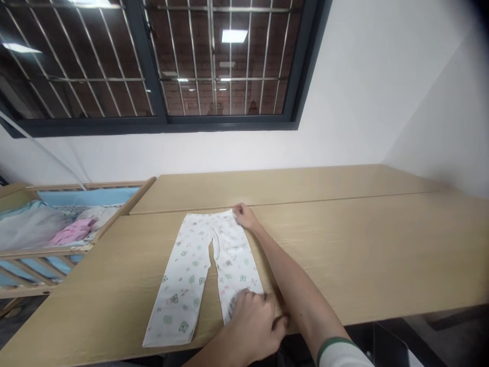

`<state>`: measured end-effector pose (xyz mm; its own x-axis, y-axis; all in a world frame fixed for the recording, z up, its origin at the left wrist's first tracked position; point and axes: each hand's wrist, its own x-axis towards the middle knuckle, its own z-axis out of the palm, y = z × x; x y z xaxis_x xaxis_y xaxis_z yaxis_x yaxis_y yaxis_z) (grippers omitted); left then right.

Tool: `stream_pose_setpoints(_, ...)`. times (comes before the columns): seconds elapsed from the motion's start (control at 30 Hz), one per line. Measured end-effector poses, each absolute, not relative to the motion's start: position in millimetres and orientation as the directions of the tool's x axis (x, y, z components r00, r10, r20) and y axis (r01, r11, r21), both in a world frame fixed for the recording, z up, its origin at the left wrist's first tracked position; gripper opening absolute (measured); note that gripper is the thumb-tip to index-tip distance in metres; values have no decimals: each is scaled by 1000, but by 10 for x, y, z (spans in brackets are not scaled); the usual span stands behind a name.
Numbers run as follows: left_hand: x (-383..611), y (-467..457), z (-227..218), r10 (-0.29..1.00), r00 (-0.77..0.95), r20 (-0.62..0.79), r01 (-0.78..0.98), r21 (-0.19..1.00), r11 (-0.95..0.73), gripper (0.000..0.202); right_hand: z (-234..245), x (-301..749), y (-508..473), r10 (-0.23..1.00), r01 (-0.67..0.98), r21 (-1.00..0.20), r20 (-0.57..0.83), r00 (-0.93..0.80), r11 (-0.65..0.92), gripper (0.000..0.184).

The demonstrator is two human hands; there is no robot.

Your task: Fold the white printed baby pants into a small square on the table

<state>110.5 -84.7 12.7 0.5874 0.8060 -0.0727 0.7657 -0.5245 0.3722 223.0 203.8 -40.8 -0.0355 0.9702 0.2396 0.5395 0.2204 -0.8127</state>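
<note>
A small pair of white baby trousers [187,275] with little green and pink prints lies flat on the wooden table [362,244], waistband away from me. My right hand [244,216] reaches out to the far right corner of the waistband, fingers closed on the cloth. My left hand [254,323] is near the table's front edge at the hem of the right leg, fingers curled and pinching that hem. The left leg lies spread and untouched.
A wooden cot [69,244] with blue lining stands at the left of the table, holding a pink garment [72,230] and pale bedding. A barred window [160,61] and a white wall are behind the table. The table's front edge runs just under my left hand.
</note>
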Motion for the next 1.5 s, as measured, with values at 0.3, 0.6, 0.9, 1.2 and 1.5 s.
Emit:
stream_pose_setpoints(0.3,961,-818,223,790,611,-54,745,376,-551,36,-291,2235,2011,982,436,-880,181,-60,189,26)
stream_pose_setpoints(0.6,937,-891,304,845,530,-77,806,355,-473,38,-145,2223,1996,993,416,-902,109,-45,118,24)
stream_pose_setpoints(0.9,843,-904,281,815,577,45,722,438,-535,28,111,2119,1865,998,404,-914,64,19,51,25)
stream_pose_setpoints(1.2,184,-1108,630,948,309,72,369,910,-189,28,539,1390,1981,997,445,-895,67,48,38,33)
stream_pose_setpoints(1.5,-821,-1348,174,992,-67,-104,400,908,123,45,155,241,2006,988,663,-745,144,53,73,29)
